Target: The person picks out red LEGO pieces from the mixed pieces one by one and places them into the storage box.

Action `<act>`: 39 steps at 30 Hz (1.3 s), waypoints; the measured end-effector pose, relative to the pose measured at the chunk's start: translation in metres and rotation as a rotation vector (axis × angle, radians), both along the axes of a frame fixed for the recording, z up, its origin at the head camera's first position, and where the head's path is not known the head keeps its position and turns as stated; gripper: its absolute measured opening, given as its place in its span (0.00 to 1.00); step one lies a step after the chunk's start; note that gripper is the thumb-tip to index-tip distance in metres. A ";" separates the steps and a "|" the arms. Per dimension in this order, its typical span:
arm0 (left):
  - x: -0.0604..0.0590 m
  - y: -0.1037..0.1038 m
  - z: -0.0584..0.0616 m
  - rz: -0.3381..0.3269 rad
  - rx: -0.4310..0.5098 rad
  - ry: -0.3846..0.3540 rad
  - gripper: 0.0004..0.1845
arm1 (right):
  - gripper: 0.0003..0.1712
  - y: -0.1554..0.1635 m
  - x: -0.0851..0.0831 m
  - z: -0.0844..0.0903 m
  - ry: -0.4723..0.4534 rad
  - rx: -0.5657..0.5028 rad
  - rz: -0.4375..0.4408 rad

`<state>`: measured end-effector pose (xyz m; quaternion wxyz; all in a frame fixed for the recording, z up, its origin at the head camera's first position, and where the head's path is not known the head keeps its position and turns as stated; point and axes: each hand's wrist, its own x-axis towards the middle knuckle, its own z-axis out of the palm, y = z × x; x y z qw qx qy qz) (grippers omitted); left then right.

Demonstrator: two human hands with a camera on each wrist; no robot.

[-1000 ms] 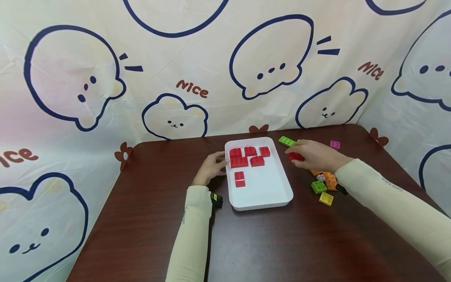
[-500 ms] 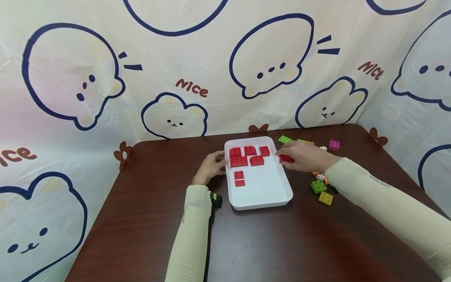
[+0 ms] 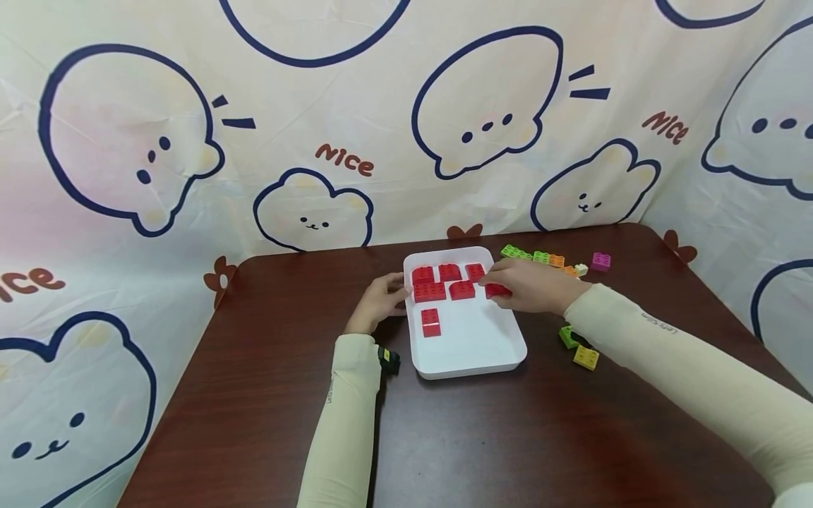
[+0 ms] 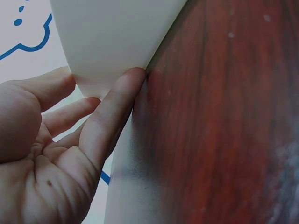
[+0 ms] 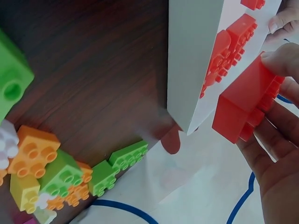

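One red brick is pinched in the right hand over the tray's right edge; the left hand, fingers relaxed, is pressed to its left rim.

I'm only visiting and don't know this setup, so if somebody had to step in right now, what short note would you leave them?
Right hand: fingers pinch a red brick, held over the far right part of the white tray, not yet set down.
Left hand: open, straight fingers touching the tray's left wall.
Done: six red bricks lie in the tray, mostly along its far end.
Left: the held brick is not yet in the tray. The loose pile on the table to the right of the tray shows green, orange, yellow and pink bricks; I see no other red one there, though the arm hides part of it.
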<state>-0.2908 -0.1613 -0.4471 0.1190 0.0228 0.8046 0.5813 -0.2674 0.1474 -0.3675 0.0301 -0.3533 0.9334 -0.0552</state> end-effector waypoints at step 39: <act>0.001 0.000 0.001 -0.003 0.002 0.006 0.28 | 0.31 -0.050 -0.013 -0.015 -0.141 0.127 0.037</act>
